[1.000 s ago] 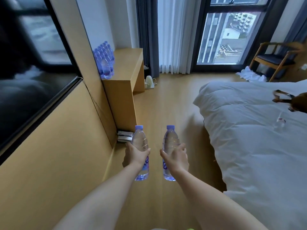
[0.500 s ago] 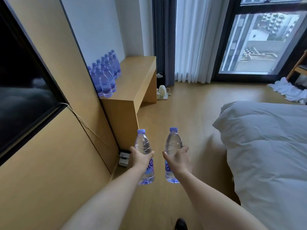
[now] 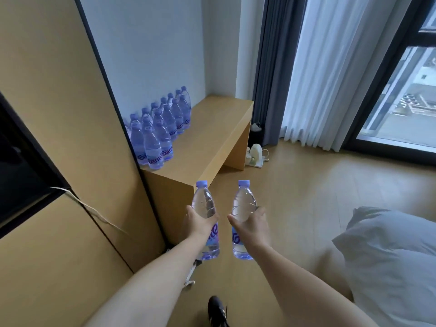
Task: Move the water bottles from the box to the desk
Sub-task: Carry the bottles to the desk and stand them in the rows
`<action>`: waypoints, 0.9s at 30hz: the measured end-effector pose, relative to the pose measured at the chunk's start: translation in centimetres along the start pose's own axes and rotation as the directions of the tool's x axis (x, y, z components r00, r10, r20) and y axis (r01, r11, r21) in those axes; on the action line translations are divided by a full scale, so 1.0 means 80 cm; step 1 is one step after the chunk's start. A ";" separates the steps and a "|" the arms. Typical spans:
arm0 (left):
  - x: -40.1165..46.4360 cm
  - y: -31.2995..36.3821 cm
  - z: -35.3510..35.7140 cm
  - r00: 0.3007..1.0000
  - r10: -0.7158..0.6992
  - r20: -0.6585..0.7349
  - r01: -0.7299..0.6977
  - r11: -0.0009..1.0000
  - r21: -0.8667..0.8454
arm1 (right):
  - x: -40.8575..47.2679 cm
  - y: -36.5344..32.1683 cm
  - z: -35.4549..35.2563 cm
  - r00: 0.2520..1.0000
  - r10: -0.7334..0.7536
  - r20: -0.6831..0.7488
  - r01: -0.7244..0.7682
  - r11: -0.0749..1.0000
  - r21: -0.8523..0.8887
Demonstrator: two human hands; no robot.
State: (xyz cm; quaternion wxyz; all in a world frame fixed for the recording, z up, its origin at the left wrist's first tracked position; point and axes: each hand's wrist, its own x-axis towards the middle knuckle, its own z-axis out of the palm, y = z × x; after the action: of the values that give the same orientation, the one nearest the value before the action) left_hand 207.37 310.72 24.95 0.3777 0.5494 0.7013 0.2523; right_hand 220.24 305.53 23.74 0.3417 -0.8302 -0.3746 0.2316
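One upright bottle (image 3: 204,208) per hand (image 3: 199,223)

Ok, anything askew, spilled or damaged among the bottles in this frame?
Nothing stands out. The clear blue-capped bottles on the wooden desk stand upright in two tidy rows against the wall. The left hand and right hand each grip one upright, capped bottle. No spill shows on the floor.

Two clear, blue-capped water bottles, upright in mid-air: left bottle (image 3: 205,218), right bottle (image 3: 243,217), near each other but apart. Stocked bottles (image 3: 160,131) stand in rows on the tabletop (image 3: 212,128) along the wall.
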 end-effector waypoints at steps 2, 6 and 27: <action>0.046 0.023 0.009 1.000 0.005 -0.015 -0.005 1.000 0.009 | 0.053 -0.015 0.010 1.000 -0.030 -0.004 0.030 0.999 0.012; 0.140 0.061 0.022 0.999 -0.025 -0.034 0.024 0.999 -0.029 | 0.153 -0.051 0.034 0.999 -0.044 0.024 0.043 0.998 0.041; 0.420 0.108 0.028 0.859 -0.359 -0.365 0.223 0.904 -0.364 | 0.467 -0.224 0.194 0.716 -0.383 0.583 0.365 0.918 0.155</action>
State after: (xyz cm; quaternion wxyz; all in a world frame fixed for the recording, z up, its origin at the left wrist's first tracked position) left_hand 210.48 345.17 21.78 0.3316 0.3015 0.7937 0.4112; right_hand 224.84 349.47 22.04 0.2559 -0.6149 -0.6199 0.4148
